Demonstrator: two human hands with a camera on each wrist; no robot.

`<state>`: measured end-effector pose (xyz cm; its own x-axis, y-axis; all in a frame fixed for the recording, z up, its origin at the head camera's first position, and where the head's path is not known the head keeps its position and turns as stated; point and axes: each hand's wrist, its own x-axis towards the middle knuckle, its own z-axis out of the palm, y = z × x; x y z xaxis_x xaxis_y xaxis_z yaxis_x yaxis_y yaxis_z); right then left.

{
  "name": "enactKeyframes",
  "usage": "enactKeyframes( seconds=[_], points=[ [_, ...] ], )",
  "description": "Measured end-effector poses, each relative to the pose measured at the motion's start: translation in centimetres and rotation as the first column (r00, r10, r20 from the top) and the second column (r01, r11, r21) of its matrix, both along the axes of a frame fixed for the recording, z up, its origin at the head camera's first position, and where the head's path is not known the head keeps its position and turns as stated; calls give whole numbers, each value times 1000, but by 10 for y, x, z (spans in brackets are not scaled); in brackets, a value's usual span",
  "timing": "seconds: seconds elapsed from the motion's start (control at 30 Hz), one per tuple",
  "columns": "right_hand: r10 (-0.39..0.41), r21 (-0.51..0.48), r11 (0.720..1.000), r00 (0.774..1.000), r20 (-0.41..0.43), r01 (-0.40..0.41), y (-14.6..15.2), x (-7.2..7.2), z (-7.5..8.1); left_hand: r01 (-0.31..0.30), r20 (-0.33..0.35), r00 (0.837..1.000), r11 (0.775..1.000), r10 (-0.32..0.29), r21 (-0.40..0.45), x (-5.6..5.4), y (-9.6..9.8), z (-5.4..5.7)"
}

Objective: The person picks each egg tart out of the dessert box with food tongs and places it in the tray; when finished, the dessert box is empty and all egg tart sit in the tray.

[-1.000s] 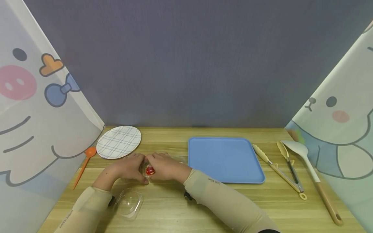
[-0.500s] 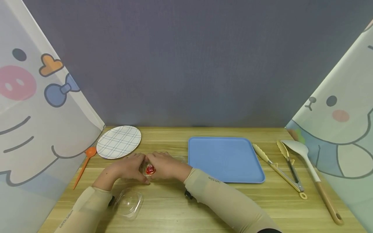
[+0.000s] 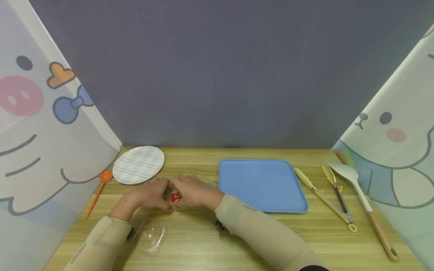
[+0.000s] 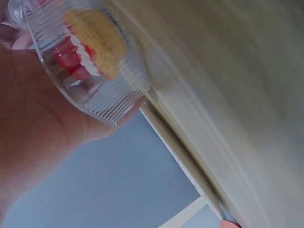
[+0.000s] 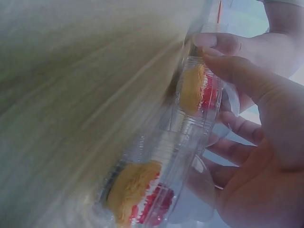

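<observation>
Both hands grip a small clear plastic dessert box (image 5: 175,118) on the table. In it sits a cake (image 4: 92,45) with a yellow base, white cream and a red top. My left hand (image 3: 152,194) curls around the box's left side, its thumb along the near edge. From the right, my right hand (image 3: 193,192) curls over it, fingers at the far side. A second clear box (image 5: 161,142) with a similar cake (image 5: 135,190) stands beside it, mostly hidden behind the right hand in the head view. One more clear plastic piece (image 3: 150,237) lies near my left forearm.
A checked plate (image 3: 139,165) and an orange spoon (image 3: 98,194) lie at the left. To the right are a blue tray (image 3: 261,184), cream-tipped tongs (image 3: 325,201) and a white turner (image 3: 362,195) with a wooden handle. Printed panels flank the table.
Almost nothing differs. Both hands stay around the box in the same place, with only a tiny shift of the fingers.
</observation>
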<state>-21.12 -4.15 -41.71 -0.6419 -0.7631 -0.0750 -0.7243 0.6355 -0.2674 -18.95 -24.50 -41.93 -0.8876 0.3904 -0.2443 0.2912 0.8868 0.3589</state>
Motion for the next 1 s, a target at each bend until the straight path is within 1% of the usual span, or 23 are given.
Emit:
enactKeyframes(
  seconds=[0.17, 0.23, 0.33, 0.43, 0.67, 0.87, 0.93, 1.0],
  points=[
    [15, 31, 999, 998, -69, -13, -1, 1, 1, 0, 9, 1000, 1000, 0, 0, 0, 0, 1],
    [18, 35, 999, 995, -95, -15, -1, 2, 2, 5, 5, 1000, 1000, -5, 13, 0, 0, 2],
    [23, 35, 999, 993, -111, -20, 0, 3, 3, 16, 1, 1000, 999, -16, 40, -1, 0, 3],
    [25, 26, 999, 995, -95, -23, 0, 2, 3, 22, 5, 1000, 998, -22, 57, -2, 0, 3],
    [26, -22, 999, 999, -46, -27, 3, -3, 0, 15, 21, 1000, 999, -16, 49, -4, 0, 1],
    [16, -62, 998, 1000, 20, -15, 7, -7, -1, 10, 7, 1000, 999, -10, 45, -6, 1, 0],
    [22, -67, 998, 1000, 22, -20, 8, -8, -1, 10, 7, 1000, 999, -10, 43, -6, 0, 0],
    [32, -66, 997, 999, 6, -31, 10, -8, -2, 8, 7, 1000, 999, -8, 41, -6, 0, 0]
  ],
)
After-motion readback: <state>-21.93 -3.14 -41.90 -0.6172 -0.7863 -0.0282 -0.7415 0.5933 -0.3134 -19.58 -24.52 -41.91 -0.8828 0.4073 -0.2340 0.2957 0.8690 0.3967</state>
